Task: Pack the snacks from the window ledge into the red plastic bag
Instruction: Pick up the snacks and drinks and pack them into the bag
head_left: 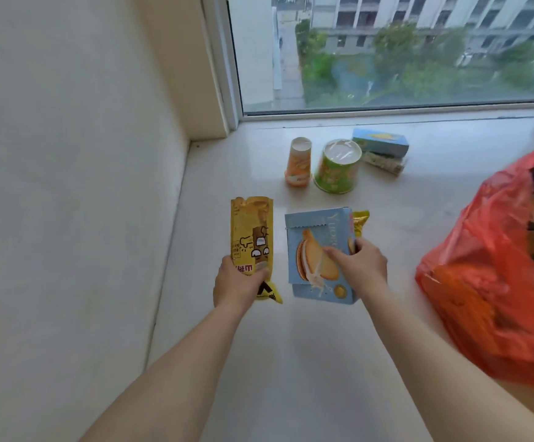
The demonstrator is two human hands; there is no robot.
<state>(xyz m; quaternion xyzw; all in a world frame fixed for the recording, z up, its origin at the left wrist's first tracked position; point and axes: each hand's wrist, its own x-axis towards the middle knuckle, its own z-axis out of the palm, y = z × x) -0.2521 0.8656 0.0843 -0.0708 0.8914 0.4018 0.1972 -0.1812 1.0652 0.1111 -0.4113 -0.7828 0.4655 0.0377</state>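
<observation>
My left hand (238,280) grips the lower end of a long yellow snack packet (252,237), held above the pale window ledge (291,362). My right hand (359,261) grips the right edge of a light blue biscuit box (315,250); a second yellow wrapper (360,221) peeks out behind the box. The red plastic bag (495,282) lies at the right with its mouth open and dark packets showing inside. Further back stand an orange cup (298,162) and a green cup (337,167), both upside down, beside a small blue box (382,141) stacked on a pale patterned packet (385,163).
A white wall (68,186) closes off the ledge on the left. The window pane (386,52) and its frame run along the back. Bare ledge lies in front of my hands.
</observation>
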